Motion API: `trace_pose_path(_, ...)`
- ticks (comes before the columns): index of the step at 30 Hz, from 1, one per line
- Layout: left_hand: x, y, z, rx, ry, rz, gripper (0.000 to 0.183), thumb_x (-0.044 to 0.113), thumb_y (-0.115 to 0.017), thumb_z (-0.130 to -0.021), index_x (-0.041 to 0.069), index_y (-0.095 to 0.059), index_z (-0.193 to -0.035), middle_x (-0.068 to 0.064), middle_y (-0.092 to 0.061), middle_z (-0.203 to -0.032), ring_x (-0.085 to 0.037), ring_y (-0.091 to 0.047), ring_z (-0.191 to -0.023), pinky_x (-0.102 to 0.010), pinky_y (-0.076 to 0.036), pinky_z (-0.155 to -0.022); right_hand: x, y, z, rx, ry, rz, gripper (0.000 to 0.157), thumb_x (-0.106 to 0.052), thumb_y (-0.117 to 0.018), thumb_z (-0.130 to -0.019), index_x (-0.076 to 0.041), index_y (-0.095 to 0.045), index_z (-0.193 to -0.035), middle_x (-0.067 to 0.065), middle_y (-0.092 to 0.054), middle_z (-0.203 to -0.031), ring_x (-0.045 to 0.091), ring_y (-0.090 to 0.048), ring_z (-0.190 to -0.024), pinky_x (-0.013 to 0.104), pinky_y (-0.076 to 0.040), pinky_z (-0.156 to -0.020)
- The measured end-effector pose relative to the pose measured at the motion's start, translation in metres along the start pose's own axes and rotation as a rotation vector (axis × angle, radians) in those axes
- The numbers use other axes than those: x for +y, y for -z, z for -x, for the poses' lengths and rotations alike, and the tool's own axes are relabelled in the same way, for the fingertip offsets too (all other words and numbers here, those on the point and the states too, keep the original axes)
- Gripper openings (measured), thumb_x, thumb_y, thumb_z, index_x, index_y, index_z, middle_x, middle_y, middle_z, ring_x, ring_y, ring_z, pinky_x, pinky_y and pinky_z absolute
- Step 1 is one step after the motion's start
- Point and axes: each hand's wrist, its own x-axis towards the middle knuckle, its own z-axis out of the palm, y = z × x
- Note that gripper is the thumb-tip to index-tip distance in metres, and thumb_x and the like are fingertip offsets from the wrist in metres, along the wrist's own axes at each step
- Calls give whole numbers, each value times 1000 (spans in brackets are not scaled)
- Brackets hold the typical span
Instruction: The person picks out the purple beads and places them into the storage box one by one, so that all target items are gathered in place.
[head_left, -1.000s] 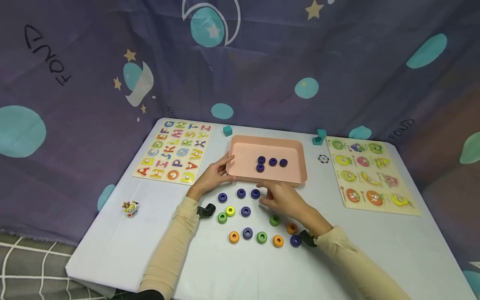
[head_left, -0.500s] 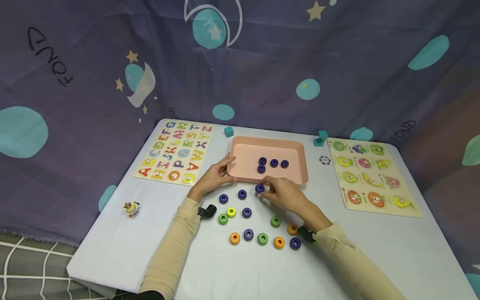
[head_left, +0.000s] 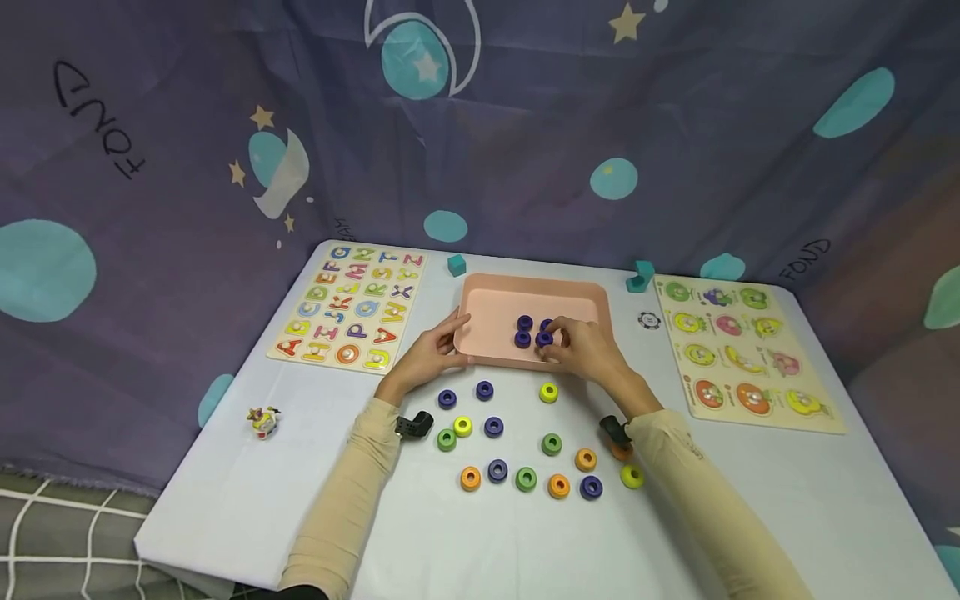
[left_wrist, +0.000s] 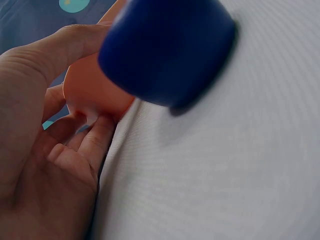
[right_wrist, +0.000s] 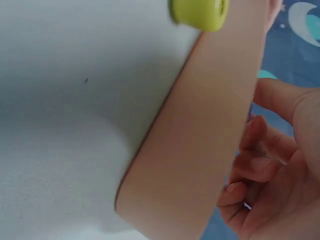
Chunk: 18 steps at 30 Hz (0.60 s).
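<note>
Head view: the right hand (head_left: pixel 592 353) pinches a dark blue ring (head_left: pixel 543 340) between its fingers inside the pink tray (head_left: pixel 489 307), close beside other rings (head_left: pixel 522 340); the left hand (head_left: pixel 422 357) grips the tray's left end. Judged risk: careless release could knock those aside; slack left fingers could let the tray slide.

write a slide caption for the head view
Left hand holding a pink tray at one end, right hand pinching a blue ring inside it, colorful rings on the table.
</note>
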Motion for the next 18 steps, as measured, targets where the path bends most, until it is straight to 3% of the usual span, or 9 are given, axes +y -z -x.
trace_pose_path(5,0,0,0,8,7,8,86,19,-81,-82,17,-34,-154,5,-8,-168,-18,-30,-150,-21,-38,-118,6,-1,-3,-21,-11,-22,42,-30,-73,-89,-10,-64,-125,5,-57,-80,16,-48,-63,23,-34,-51)
trace_pose_path(9,1,0,-1,21,-3,11,85,19,-81,-82,17,-35,-154,5,-9,-168,-19,-30,-150,-21,-39,-117,11,6,13,15,46,-76,43,-34,-69,-92,-13,-62,-128,4,-58,-79,15,-48,-62,23,-37,-50)
trace_pose_path(13,-1,-1,-4,8,-11,0,85,21,-80,-83,17,-34,-154,3,-9,-168,-19,-30,-150,-19,-39,-116,14,16,57,4,151,-101,35,-34,-72,-90,-17,-68,-119,-3,-57,-72,11,-48,-62,21,-40,-50)
trace_pose_path(18,-2,1,-3,12,11,-9,85,22,-81,-82,19,-35,-154,7,-9,-168,-17,-30,-150,-19,-38,-117,16,17,120,-193,186,-82,27,-35,-78,-84,-22,-71,-106,-13,-51,-65,2,-45,-58,17,-38,-49)
